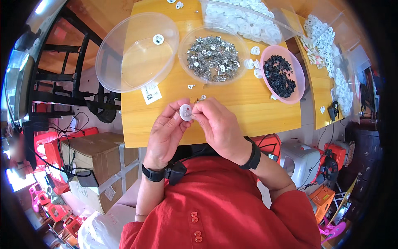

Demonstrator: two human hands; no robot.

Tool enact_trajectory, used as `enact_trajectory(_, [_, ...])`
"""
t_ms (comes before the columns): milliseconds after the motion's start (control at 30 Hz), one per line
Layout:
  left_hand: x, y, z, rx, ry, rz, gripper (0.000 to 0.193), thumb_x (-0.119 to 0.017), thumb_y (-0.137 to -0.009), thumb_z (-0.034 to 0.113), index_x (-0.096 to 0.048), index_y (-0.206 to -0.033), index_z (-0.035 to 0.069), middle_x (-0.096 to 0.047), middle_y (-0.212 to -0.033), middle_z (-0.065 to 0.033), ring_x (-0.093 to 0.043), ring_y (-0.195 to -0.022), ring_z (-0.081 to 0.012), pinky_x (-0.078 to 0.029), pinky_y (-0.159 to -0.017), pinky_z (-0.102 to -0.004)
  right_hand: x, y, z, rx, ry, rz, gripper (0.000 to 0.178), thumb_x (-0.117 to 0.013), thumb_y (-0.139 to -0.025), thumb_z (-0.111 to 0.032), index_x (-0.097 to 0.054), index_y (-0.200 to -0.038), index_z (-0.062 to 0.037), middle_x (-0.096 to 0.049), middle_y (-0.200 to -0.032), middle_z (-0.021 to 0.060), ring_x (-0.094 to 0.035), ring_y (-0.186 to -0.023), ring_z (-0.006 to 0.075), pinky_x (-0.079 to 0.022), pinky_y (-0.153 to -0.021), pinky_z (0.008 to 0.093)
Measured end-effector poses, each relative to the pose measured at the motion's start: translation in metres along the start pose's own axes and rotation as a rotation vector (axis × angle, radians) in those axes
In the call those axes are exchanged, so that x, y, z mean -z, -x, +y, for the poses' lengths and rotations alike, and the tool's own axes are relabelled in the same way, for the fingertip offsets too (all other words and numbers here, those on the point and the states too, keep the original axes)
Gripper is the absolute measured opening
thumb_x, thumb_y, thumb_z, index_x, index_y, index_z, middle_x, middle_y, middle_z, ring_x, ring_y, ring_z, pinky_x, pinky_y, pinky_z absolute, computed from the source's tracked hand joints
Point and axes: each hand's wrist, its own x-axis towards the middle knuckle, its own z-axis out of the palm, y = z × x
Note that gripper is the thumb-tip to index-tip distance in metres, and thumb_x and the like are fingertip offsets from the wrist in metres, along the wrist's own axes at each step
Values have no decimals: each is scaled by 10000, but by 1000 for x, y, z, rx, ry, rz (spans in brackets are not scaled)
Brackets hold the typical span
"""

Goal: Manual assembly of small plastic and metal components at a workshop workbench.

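White disc (pixel 184 113) tight between left fingers (pixel 171 123), right fingers (pixel 203 109) together at its edge

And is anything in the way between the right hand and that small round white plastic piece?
Nothing visible. The bare right hand has its fingertips at the edge of the small round white plastic piece in the bare left hand.

Small round white piece (pixel 185 112), broad face toward camera, between left fingers (pixel 176 118)
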Motion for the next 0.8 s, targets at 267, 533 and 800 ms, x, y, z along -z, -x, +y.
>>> enact_trajectory(267, [1, 3, -5, -34, -30, -4, 370, -479, -976, 127, -465, -1318, -14, -574, -1148, -55, -527, -971, -108, -421, -890, -264, -3, 0, -4, 93, 203, -26, 145, -553, -800, -4, -510, -919, -74, -527, -810, 58, -543, -709, 255, -411, -638, 358])
enact_trajectory(533, [-8, 4, -16, -72, -123, 136, 363, -469, -982, 121, -489, -1319, -14, -555, -1264, -60, -529, -989, -100, -416, -907, -267, -7, 1, 7, 189, 171, -56, 118, -539, -799, -18, -544, -900, -81, -542, -785, 49, -555, -715, 253, -392, -644, 348])
enact_trajectory(800, [2, 0, -21, -117, -53, 86, 255, -431, -994, 116, -504, -1222, 28, -570, -1107, -45, -534, -973, -116, -418, -886, -268, -4, -4, 12, -374, -313, 3, 242, -754, -741, -86, -596, -904, -3, -632, -829, 73, -586, -593, 123, -472, -526, 243])
